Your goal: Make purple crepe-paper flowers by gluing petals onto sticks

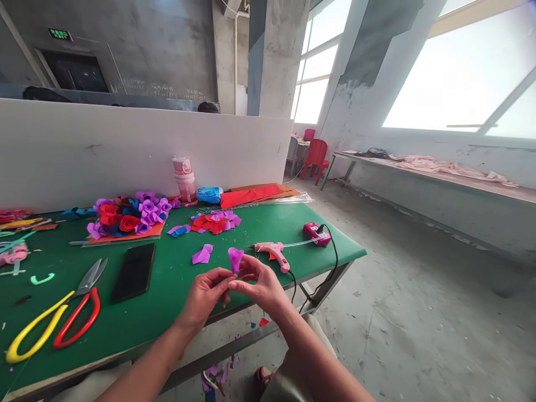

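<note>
Between my hands, just above the table's front edge, a curled purple paper petal (235, 258) stands upright. My left hand (208, 291) pinches at its lower end, fingers closed. Fingers of my right hand (263, 283) are curled around the petal's base from the other side. What lies under the fingertips is hidden. A pink glue gun (272, 251) rests right behind my right hand, a clear glue stick at its back. Loose purple petals (202, 254) lie behind my left hand, with a pile of red and purple petals (214, 222) farther back.
Finished paper roses (129, 215) sit at the back left. A black phone (133, 272) and scissors (84, 296) with yellow and red handles lie on the left. A pink bottle (185, 180) stands by the white partition (146, 145). A power strip (317, 234) with a cord is at right.
</note>
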{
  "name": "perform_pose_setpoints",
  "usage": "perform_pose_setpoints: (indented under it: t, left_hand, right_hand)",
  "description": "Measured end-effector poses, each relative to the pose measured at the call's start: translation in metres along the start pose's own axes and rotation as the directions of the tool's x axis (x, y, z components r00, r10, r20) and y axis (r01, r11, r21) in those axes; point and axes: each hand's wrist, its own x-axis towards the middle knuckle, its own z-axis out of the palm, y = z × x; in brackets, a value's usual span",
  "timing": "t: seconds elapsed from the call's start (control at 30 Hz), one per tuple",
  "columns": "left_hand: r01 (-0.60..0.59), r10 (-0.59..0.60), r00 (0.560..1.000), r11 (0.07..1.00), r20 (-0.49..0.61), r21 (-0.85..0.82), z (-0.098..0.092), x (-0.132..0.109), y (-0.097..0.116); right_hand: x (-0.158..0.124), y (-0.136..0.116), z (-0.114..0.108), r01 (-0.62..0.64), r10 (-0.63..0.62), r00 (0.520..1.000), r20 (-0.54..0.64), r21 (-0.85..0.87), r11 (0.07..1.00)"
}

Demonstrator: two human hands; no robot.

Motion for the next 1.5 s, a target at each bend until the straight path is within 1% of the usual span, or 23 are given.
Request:
perform_pose_setpoints:
  t: [0.1, 0.2, 0.3, 0.37, 0.43, 0.5, 0.53, 0.6, 0.67, 0.73, 0.83, 0.9, 0.97, 1.03, 1.13, 1.17, 1.2, 1.23, 1.3, 1.33, 1.4, 1.47, 1.5]
  left_hand:
    - [0.08, -0.079, 0.997, 0.989, 0.012, -0.125, -0.005, -0.001, 0.004]
    - [0.12, -0.116, 0.993, 0.97, 0.027, -0.21, -0.009, -0.002, 0.006]
    - [0.119, -0.12, 0.993, 0.96, 0.014, -0.254, -0.011, -0.002, 0.007]
    - [0.115, -0.121, 0.993, 0.959, -0.007, -0.26, -0.011, -0.002, 0.008]
    - [0.107, -0.117, 0.993, 0.96, -0.022, -0.257, -0.012, -0.001, 0.009]
    - [0.098, -0.107, 0.994, 0.964, -0.022, -0.248, -0.014, 0.0, 0.01]
    - [0.093, -0.102, 0.995, 0.966, -0.023, -0.243, -0.015, 0.001, 0.01]
    - [0.09, -0.098, 0.995, 0.971, -0.025, -0.221, -0.017, 0.002, 0.008]
    - [0.09, -0.097, 0.995, 0.98, -0.029, -0.179, -0.019, 0.004, 0.007]
    - [0.08, -0.087, 0.995, 0.988, -0.046, -0.133, -0.019, 0.005, 0.005]
    - [0.062, -0.068, 0.996, 0.994, -0.064, -0.094, -0.018, 0.007, 0.005]
    - [0.059, -0.065, 0.996, 0.994, -0.061, -0.091, -0.016, 0.009, 0.005]
    - [0.062, -0.068, 0.996, 0.993, -0.06, -0.103, -0.016, 0.01, 0.005]
    - [0.072, -0.081, 0.995, 0.989, -0.064, -0.127, -0.017, 0.012, 0.004]
    - [0.095, -0.107, 0.992, 0.98, -0.063, -0.177, -0.022, 0.014, 0.002]
    - [0.098, -0.112, 0.992, 0.976, -0.061, -0.192, -0.024, 0.015, 0.002]
    - [0.098, -0.112, 0.992, 0.974, -0.059, -0.204, -0.026, 0.016, 0.002]
    - [0.094, -0.108, 0.992, 0.973, -0.059, -0.211, -0.028, 0.016, 0.002]
    - [0.073, -0.088, 0.994, 0.975, -0.063, -0.21, -0.03, 0.016, 0.003]
    - [0.06, -0.075, 0.995, 0.978, -0.068, -0.201, -0.03, 0.016, 0.003]
    - [0.036, -0.052, 0.995, 0.983, -0.083, -0.182, -0.03, 0.015, 0.005]
    - [0.021, -0.038, 0.994, 0.985, -0.098, -0.173, -0.029, 0.015, 0.005]
    - [0.016, -0.034, 0.994, 0.985, -0.102, -0.174, -0.029, 0.014, 0.005]
  right_hand:
    - [-0.001, -0.001, 0.002, -0.046, 0.052, 0.998, -0.046, 0.113, 0.993]
    - [-0.002, 0.001, 0.005, -0.022, 0.045, 0.988, -0.15, 0.156, 0.987]
    - [-0.003, 0.002, 0.007, 0.012, 0.017, 0.973, -0.229, 0.122, 0.992]
    - [-0.004, 0.003, 0.002, 0.033, -0.023, 0.961, -0.276, 0.032, 0.999]
    - [-0.005, 0.004, -0.011, 0.065, -0.103, 0.925, -0.365, -0.116, 0.991]
    - [-0.005, 0.006, -0.031, 0.08, -0.195, 0.874, -0.444, -0.264, 0.961]
    - [-0.003, 0.008, -0.043, 0.069, -0.221, 0.856, -0.466, -0.322, 0.944]
    - [0.001, 0.013, -0.069, -0.011, -0.208, 0.852, -0.48, -0.414, 0.91]
    - [0.006, 0.018, -0.091, -0.148, -0.146, 0.873, -0.466, -0.538, 0.83]
    - [0.012, 0.022, -0.105, -0.262, -0.057, 0.904, -0.423, -0.656, 0.708]
    - [0.021, 0.025, -0.111, -0.3, 0.094, 0.948, -0.304, -0.76, 0.576]
    - [0.028, 0.025, -0.11, -0.287, 0.16, 0.958, -0.238, -0.793, 0.538]
    - [0.036, 0.025, -0.109, -0.292, 0.196, 0.955, -0.221, -0.804, 0.518]
    - [0.044, 0.024, -0.11, -0.307, 0.241, 0.948, -0.208, -0.795, 0.523]
    - [0.05, 0.023, -0.114, -0.3, 0.319, 0.938, -0.135, -0.776, 0.555]
    - [0.05, 0.022, -0.115, -0.293, 0.331, 0.937, -0.107, -0.758, 0.583]
    - [0.049, 0.021, -0.116, -0.295, 0.336, 0.938, -0.088, -0.713, 0.636]
    - [0.047, 0.021, -0.116, -0.306, 0.337, 0.939, -0.074, -0.63, 0.714]
    - [0.041, 0.018, -0.113, -0.32, 0.317, 0.947, -0.058, -0.292, 0.901]
    - [0.037, 0.016, -0.11, -0.304, 0.3, 0.952, -0.053, -0.101, 0.947]
    - [0.029, 0.011, -0.1, -0.267, 0.279, 0.959, -0.041, 0.187, 0.945]
    - [0.021, 0.005, -0.086, -0.284, 0.296, 0.955, 0.018, 0.347, 0.894]
    - [0.018, 0.002, -0.078, -0.306, 0.306, 0.95, 0.062, 0.388, 0.87]
